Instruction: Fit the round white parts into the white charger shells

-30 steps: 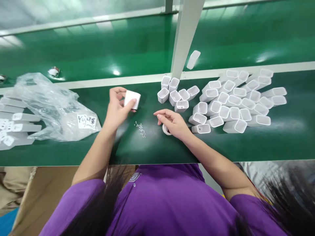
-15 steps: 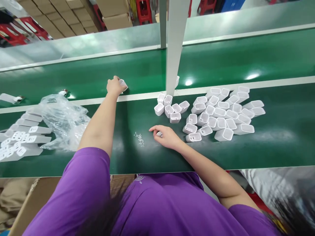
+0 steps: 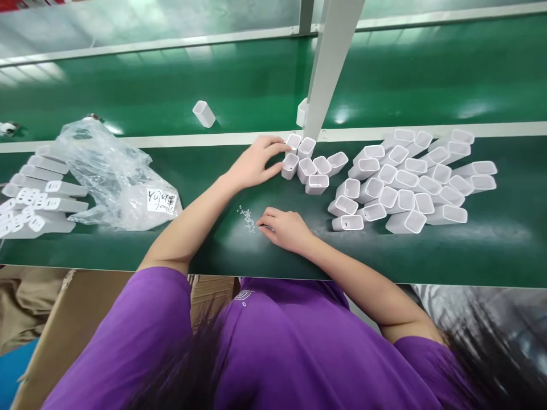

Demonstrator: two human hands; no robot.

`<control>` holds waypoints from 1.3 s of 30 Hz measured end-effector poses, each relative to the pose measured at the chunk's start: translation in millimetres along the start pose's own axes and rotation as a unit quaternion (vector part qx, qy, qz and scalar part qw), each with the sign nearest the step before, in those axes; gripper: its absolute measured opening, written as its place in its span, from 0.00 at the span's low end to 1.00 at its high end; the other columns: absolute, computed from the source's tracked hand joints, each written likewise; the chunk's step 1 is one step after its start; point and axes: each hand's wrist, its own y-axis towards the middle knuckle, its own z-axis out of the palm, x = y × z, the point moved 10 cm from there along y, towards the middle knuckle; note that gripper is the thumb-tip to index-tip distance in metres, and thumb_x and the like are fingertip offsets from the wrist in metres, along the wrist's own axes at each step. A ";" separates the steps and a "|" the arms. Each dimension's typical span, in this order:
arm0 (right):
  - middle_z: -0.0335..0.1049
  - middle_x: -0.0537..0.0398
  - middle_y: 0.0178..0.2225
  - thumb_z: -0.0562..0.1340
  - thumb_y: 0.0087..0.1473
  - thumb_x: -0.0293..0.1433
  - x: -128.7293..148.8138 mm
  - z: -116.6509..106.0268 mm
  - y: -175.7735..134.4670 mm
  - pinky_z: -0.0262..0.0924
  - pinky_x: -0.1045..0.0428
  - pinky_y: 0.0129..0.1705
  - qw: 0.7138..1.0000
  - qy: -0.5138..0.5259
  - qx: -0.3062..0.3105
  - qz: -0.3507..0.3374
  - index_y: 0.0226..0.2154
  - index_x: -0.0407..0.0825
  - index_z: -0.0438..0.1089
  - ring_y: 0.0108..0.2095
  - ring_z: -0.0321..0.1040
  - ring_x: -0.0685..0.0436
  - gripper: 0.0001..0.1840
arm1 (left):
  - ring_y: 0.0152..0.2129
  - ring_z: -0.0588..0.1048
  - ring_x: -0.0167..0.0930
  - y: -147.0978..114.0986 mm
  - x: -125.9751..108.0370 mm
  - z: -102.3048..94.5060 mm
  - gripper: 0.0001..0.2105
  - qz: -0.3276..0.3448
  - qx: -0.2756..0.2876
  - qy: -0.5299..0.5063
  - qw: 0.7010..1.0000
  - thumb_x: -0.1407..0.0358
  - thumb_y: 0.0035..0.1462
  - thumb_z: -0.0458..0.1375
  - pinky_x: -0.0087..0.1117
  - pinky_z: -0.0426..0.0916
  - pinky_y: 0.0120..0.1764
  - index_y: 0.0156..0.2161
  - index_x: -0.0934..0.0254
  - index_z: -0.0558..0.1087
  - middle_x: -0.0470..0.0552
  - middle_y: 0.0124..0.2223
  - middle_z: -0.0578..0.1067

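Observation:
My left hand (image 3: 258,161) reaches to the small group of white rectangular plastic cases, its thumb and fingers apart at the left edge of the nearest case (image 3: 290,165). Whether it touches that case I cannot tell. My right hand (image 3: 285,229) rests low over the green surface, thumb and fingertips pinched together beside a scatter of tiny clear pieces (image 3: 248,220). Anything in the pinch is too small to make out. On the far green belt lies a single white case (image 3: 204,114), apart from both hands.
A larger cluster of open-topped white cases (image 3: 405,181) stands at right. At left are a clear plastic bag (image 3: 115,176) with a handwritten label and stacked white cases with slotted ends (image 3: 51,205). A white upright post (image 3: 335,62) rises between the belt and the near surface.
My left hand has let go of a white case on the far belt and come right to the small group. My right fingertips have closed beside the tiny pieces. The view has shifted.

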 end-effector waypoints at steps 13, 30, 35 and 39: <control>0.73 0.50 0.44 0.49 0.69 0.26 27.6 9.0 -0.8 0.46 0.51 0.27 0.989 -0.133 0.023 -0.060 0.45 0.48 0.73 0.36 0.71 0.48 0.17 | 0.52 0.69 0.42 -16.8 -14.9 11.4 0.08 0.012 0.003 0.065 0.998 0.66 0.58 0.61 0.47 0.70 0.50 0.42 0.62 0.79 0.59 0.59 0.68; 0.73 0.53 0.39 0.59 0.64 0.31 -11.5 -28.9 0.6 0.58 0.56 0.34 0.966 0.212 -0.146 -0.015 0.39 0.46 0.74 0.34 0.68 0.51 0.09 | 0.32 0.78 0.27 -82.8 25.9 8.1 0.25 -0.289 -0.148 -0.555 0.766 0.60 0.38 0.71 0.26 0.78 0.32 0.40 0.58 0.64 0.44 0.37 0.75; 0.71 0.55 0.32 0.62 0.60 0.38 -43.8 -55.7 -20.2 0.57 0.55 0.26 0.873 0.418 -0.249 0.026 0.35 0.48 0.74 0.25 0.63 0.52 0.11 | 0.34 0.79 0.30 -87.2 17.0 10.4 0.36 -0.294 -0.142 -0.636 0.699 0.62 0.35 0.72 0.27 0.78 0.33 0.52 0.52 0.67 0.47 0.45 0.77; 0.69 0.56 0.23 0.71 0.51 0.39 -23.7 -82.4 -17.5 0.54 0.53 0.19 0.806 0.495 -0.324 -0.006 0.29 0.55 0.76 0.21 0.63 0.49 0.06 | 0.35 0.78 0.35 -95.0 -13.7 29.2 0.27 -0.301 -0.110 -0.675 0.664 0.56 0.31 0.75 0.31 0.77 0.31 0.39 0.62 0.74 0.54 0.41 0.78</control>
